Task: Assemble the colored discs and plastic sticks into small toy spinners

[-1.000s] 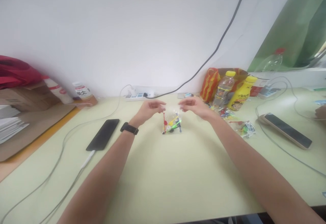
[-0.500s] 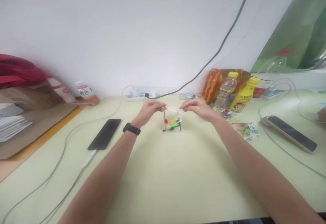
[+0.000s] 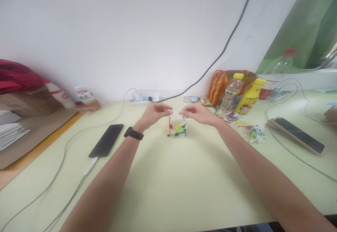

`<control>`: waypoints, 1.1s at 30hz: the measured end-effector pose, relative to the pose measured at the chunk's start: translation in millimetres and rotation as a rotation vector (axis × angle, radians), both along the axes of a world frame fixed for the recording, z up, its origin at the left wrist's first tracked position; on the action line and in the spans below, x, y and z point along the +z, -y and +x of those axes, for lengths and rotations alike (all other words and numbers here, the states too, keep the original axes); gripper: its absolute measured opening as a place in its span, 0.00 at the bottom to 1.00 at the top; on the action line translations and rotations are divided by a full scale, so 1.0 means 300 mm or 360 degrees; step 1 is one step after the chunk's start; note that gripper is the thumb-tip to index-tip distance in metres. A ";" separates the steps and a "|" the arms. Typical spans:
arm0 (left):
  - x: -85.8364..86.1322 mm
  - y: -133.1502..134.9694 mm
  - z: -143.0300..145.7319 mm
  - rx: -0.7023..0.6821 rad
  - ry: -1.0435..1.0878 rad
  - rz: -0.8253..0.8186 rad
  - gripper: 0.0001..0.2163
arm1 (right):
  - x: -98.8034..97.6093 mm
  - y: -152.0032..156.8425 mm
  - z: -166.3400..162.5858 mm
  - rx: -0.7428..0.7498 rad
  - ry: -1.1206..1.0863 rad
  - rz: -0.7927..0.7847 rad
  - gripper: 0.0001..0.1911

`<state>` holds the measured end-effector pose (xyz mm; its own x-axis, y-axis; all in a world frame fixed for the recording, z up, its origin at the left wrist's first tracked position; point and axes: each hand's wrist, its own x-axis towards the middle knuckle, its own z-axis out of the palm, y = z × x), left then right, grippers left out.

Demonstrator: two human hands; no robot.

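Observation:
Both my hands are stretched out over the pale yellow-green table (image 3: 184, 182). My left hand (image 3: 155, 114), with a black watch (image 3: 133, 133) on its wrist, pinches the top left of a small clear plastic bag (image 3: 177, 128). My right hand (image 3: 196, 113) pinches the bag's top right. The bag hangs between them, its bottom at the table, and holds small coloured plastic pieces: red, yellow, green, blue.
A black phone (image 3: 106, 140) on a white cable lies left. A power strip (image 3: 143, 99) sits at the wall. Bottles (image 3: 249, 96) and snack bags stand back right, a wrapped packet (image 3: 254, 133) and another phone (image 3: 297, 134) right. Cardboard boxes (image 3: 28, 102) are far left. Another person's hand (image 3: 331, 113) shows at the right edge.
My two hands have drawn closer together at the top of the bag. The bag stays at the same spot on the table.

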<state>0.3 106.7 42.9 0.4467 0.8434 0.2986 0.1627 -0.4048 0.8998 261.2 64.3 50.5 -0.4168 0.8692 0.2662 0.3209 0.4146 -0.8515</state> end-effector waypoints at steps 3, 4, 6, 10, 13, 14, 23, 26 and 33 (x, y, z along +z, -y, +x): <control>0.022 0.019 0.002 -0.0057 -0.0085 0.0008 0.20 | 0.000 0.002 -0.010 0.0018 0.0024 0.0026 0.19; 0.029 0.027 0.007 -0.0080 -0.0104 0.0007 0.20 | 0.000 0.002 -0.010 0.0014 0.0015 0.0034 0.19; 0.038 0.042 0.021 -0.0134 -0.0137 0.0022 0.19 | 0.001 0.002 -0.009 0.0006 0.0013 0.0055 0.19; 0.039 0.050 0.046 -0.0198 -0.0202 0.0096 0.15 | 0.002 0.000 -0.008 0.0000 0.0021 0.0089 0.19; 0.027 0.034 0.041 -0.0158 -0.0169 0.0114 0.14 | -0.002 -0.006 -0.003 -0.0047 -0.0060 0.0088 0.18; 0.023 0.026 0.035 -0.0145 -0.0145 0.0111 0.14 | -0.004 -0.009 0.000 -0.0067 -0.0098 0.0074 0.17; 0.009 0.013 0.019 -0.0145 0.0080 -0.0042 0.14 | -0.029 -0.021 0.020 -0.0172 -0.0319 -0.0065 0.21; 0.014 0.013 0.020 -0.0140 0.0079 -0.0042 0.15 | -0.024 -0.016 0.013 -0.0110 -0.0365 -0.0082 0.22; 0.025 0.003 -0.006 -0.0061 -0.0047 0.0012 0.16 | -0.010 -0.012 0.013 -0.0168 -0.0443 -0.0078 0.21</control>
<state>-1.6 105.8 50.3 0.4874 0.8232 0.2912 0.1731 -0.4180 0.8918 265.2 68.0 47.6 -0.2404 0.9184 0.3144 0.1115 0.3479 -0.9309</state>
